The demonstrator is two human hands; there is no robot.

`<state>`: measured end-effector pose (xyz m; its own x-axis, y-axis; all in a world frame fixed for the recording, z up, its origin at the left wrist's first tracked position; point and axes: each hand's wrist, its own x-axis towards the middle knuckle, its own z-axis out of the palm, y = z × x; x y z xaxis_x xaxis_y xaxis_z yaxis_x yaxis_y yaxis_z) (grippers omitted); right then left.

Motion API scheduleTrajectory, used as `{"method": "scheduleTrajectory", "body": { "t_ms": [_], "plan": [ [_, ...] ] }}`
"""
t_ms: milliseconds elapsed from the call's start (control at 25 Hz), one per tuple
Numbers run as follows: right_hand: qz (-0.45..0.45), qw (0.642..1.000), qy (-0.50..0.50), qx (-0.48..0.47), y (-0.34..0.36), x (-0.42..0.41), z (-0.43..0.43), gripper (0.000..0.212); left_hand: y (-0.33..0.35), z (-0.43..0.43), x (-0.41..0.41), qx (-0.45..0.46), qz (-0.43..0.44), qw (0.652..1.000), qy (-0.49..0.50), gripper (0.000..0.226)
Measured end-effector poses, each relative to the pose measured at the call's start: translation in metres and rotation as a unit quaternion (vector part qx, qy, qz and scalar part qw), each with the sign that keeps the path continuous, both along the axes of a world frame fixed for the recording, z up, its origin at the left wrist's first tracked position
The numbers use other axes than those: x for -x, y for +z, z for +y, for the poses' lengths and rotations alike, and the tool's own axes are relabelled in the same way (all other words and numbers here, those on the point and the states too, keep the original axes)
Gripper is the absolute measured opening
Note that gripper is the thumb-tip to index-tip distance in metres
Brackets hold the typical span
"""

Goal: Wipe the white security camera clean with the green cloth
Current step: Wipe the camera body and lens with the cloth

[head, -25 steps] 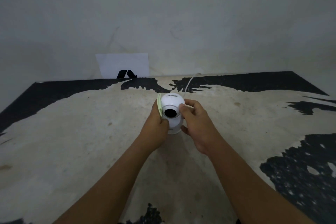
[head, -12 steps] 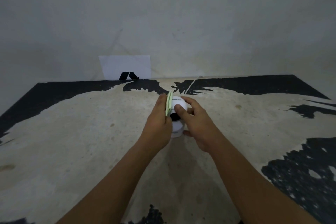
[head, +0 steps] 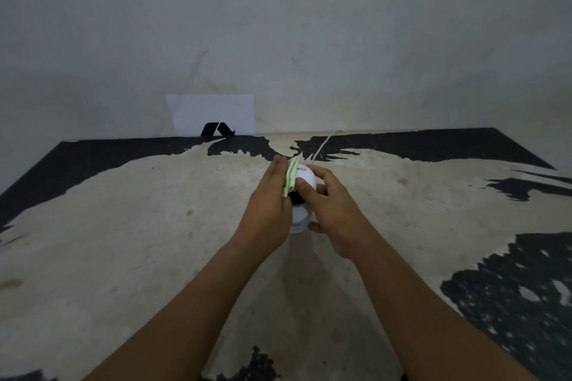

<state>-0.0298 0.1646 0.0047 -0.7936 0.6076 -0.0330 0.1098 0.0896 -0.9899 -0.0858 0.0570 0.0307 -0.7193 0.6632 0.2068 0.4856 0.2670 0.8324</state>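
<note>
cloth (head: 290, 179) slid onto camera (head: 305, 195) front — both hands gripping

1. Our left hand (head: 268, 210) has carried the green cloth (head: 291, 179) from the camera's left side onto its front.
2. The white security camera (head: 305, 195) lens, fully visible before, is now mostly hidden at frame centre.
3. Our right hand (head: 332, 210) thumb has shifted onto the dome.

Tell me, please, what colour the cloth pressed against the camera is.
Pale green cloth, folded, held in the left hand against the white camera; head view.
</note>
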Motion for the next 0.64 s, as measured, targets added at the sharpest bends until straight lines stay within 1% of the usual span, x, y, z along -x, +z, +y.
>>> {"method": "scheduleTrajectory", "body": {
  "t_ms": [80,160,280,360,400,440,520,560,640],
  "plan": [
    [0.001,1.000,0.001,0.007,0.001,-0.001,0.001,0.047,-0.010,-0.003,0.004,0.015,0.010,0.999,0.029,0.060],
    [0.003,1.000,0.000,0.013,0.000,-0.001,0.000,0.046,-0.025,-0.007,0.003,0.040,-0.030,0.997,0.062,0.052],
    [0.009,1.000,-0.003,0.011,0.001,-0.002,-0.001,0.046,-0.040,-0.014,-0.006,0.087,-0.085,0.990,0.070,0.041],
    [0.015,1.000,-0.004,0.012,0.002,-0.002,-0.002,0.045,-0.035,-0.020,-0.014,0.060,-0.108,0.990,0.074,0.030],
    [0.019,1.000,-0.005,0.013,0.002,-0.003,-0.003,0.044,-0.031,-0.026,-0.019,0.028,-0.131,0.988,0.074,0.024],
    [0.022,1.000,-0.007,0.011,0.002,-0.004,-0.004,0.045,-0.026,-0.033,-0.022,-0.005,-0.166,0.983,0.074,0.023],
    [0.021,1.000,-0.013,-0.001,0.000,-0.006,-0.005,0.051,-0.019,-0.044,-0.024,-0.057,-0.245,0.966,0.059,0.030],
    [0.015,1.000,-0.017,-0.016,0.000,-0.008,-0.005,0.057,-0.018,-0.048,-0.021,-0.070,-0.266,0.960,0.054,0.033],
    [0.000,0.997,-0.041,-0.066,-0.001,-0.013,-0.007,0.067,-0.015,-0.053,-0.016,-0.074,-0.279,0.956,0.043,0.037]
  ]
}}
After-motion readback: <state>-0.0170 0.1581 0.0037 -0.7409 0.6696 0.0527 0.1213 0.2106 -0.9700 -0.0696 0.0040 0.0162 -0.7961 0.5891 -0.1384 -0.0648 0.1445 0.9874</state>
